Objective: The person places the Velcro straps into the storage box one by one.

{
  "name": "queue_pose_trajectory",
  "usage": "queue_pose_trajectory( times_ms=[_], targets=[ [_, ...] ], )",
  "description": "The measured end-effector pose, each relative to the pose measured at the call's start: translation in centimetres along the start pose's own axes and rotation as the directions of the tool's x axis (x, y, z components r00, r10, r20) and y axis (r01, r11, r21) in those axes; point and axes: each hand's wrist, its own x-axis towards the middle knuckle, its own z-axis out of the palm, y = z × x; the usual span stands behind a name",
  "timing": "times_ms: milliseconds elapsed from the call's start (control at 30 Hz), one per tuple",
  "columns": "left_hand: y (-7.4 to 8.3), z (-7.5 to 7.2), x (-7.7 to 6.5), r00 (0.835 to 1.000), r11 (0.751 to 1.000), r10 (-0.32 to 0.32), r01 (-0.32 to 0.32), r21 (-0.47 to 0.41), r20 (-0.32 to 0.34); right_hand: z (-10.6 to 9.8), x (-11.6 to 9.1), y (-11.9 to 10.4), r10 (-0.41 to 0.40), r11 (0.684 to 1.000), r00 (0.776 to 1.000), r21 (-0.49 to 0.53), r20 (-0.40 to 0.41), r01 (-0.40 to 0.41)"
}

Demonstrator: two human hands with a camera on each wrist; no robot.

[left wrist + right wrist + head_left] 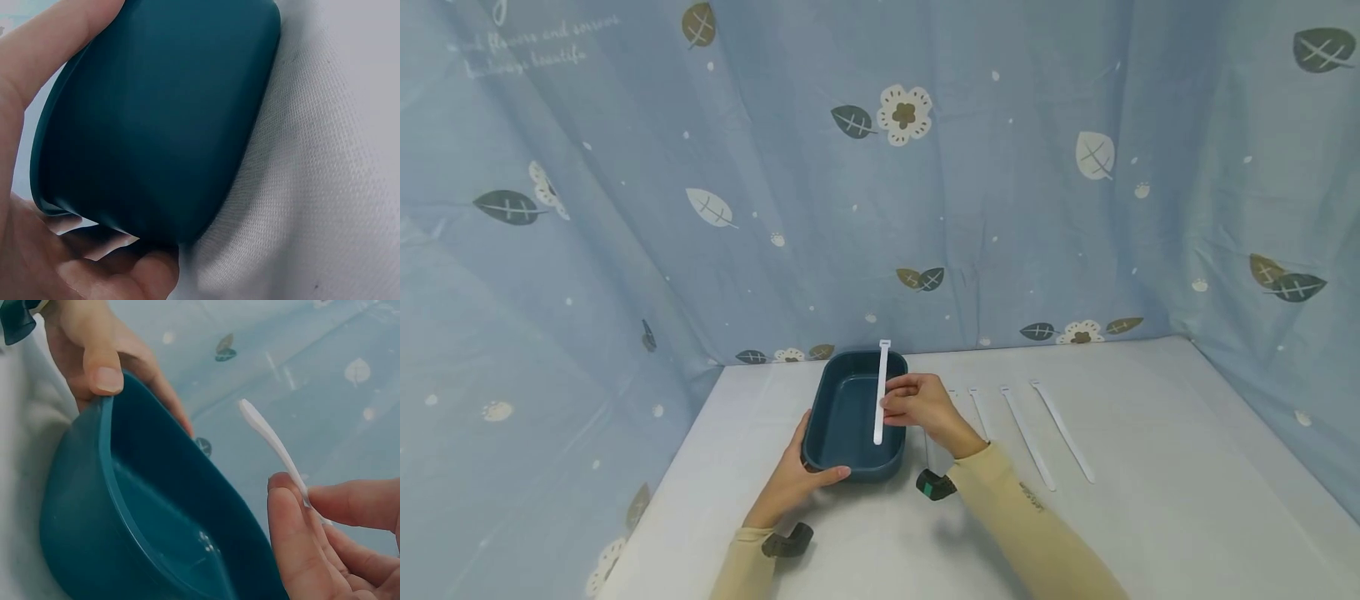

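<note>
My left hand [792,482] grips a dark teal rectangular plastic bin [876,473] at its near left corner. In the right wrist view the left thumb [106,378] lies over the rim, with the fingers along the outside wall. Above the bin's right side, my right hand [923,408] pinches a white cable tie [882,379] between thumb and fingertips. This tie is a flat strip with a slotted head, which points away from me. Inside the bin, the visible floor is bare.
Several more white cable ties [1028,437] lie roughly side by side on the white tabletop [1157,433], right of the bin; the right forearm partly covers some. A blue patterned curtain [820,208] hangs behind the table and at both sides.
</note>
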Motion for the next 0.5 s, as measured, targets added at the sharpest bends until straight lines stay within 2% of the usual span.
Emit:
queue_pose_trajectory(
  times_ms=[500],
  targets=[
    [-0.1,0.1,0.1,1.000,1.000,-0.014,0.014,0.018,-0.010,3.0,1.1,1.3,-0.002,1.000,1.000,-0.021,0.004,0.002]
  ],
)
